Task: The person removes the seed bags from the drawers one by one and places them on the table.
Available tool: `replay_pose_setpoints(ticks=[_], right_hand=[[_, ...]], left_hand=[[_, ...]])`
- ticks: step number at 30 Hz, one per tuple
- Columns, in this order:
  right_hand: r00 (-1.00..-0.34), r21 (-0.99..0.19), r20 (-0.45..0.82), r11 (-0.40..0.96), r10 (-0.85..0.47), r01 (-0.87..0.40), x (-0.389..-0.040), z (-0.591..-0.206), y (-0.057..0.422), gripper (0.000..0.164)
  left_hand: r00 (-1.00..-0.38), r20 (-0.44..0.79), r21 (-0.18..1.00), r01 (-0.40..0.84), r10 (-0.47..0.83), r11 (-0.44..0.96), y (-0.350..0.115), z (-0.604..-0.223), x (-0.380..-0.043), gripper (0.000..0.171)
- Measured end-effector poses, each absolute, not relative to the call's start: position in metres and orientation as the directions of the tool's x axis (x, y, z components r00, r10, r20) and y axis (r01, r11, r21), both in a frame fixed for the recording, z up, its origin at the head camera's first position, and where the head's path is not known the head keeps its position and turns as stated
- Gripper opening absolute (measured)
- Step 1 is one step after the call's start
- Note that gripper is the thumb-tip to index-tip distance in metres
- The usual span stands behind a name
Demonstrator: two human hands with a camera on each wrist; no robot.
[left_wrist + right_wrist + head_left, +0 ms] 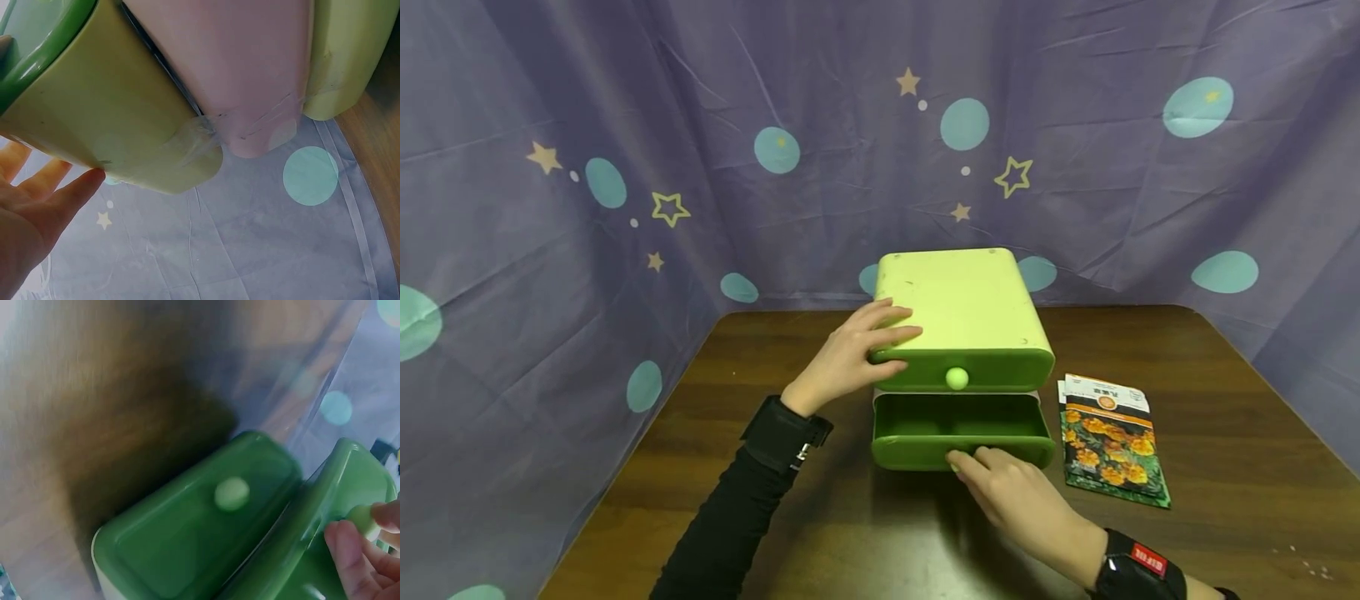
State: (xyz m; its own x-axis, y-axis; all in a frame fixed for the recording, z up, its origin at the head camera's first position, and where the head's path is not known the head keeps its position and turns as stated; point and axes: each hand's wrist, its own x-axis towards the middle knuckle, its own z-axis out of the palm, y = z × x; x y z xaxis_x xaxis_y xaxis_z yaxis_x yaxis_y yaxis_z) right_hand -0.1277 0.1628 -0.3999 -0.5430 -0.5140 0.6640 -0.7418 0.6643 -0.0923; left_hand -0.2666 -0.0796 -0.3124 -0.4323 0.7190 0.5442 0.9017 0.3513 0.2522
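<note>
A small drawer cabinet (962,304) with a pale yellow-green top and green drawer fronts stands on the table. My left hand (859,350) rests at its upper left front corner, fingers spread over the top and side. The top drawer (1000,371) is closed, with a round pale knob. Below it, a green drawer (917,452) is pulled out, and no contents show inside. My right hand (1018,496) is at that drawer's front; in the right wrist view, thumb and fingers pinch its pale green knob (362,522). Another green drawer front (187,537) with a knob shows beside it.
Printed packets (1108,442) with orange flowers lie stacked right of the cabinet. The wooden table (1217,400) has a purple curtain (850,75) with stars and dots behind it. Clear tape (200,134) crosses the cabinet's yellow-green and pink sections.
</note>
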Motion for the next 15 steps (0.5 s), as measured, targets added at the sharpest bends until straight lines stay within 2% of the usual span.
replay_pose_setpoints(ticks=[3,7,8,10,15], right_hand=[[-0.579,-0.111,0.631,0.678,-0.517,-0.726,-0.14,-0.396,0.164,0.061],[-0.62,-0.112,0.567,0.694,-0.542,-0.711,-0.151,-0.391,0.166,0.017],[-0.625,-0.111,0.556,0.697,-0.548,-0.709,-0.154,-0.39,0.166,0.016],[-0.639,-0.11,0.536,0.705,-0.551,-0.7,-0.16,-0.389,0.166,0.032],[-0.63,-0.073,0.547,0.718,-0.552,-0.692,-0.175,-0.386,0.165,0.026]], left_hand=[[-0.433,0.54,0.245,0.901,0.722,0.357,-0.079,-0.311,-0.267,0.042],[-0.438,0.531,0.247,0.899,0.725,0.362,-0.08,-0.31,-0.266,0.042],[-0.439,0.53,0.248,0.898,0.725,0.363,-0.081,-0.31,-0.265,0.041],[-0.441,0.529,0.249,0.897,0.725,0.364,-0.081,-0.31,-0.264,0.042],[-0.444,0.53,0.249,0.896,0.723,0.368,-0.081,-0.309,-0.263,0.041]])
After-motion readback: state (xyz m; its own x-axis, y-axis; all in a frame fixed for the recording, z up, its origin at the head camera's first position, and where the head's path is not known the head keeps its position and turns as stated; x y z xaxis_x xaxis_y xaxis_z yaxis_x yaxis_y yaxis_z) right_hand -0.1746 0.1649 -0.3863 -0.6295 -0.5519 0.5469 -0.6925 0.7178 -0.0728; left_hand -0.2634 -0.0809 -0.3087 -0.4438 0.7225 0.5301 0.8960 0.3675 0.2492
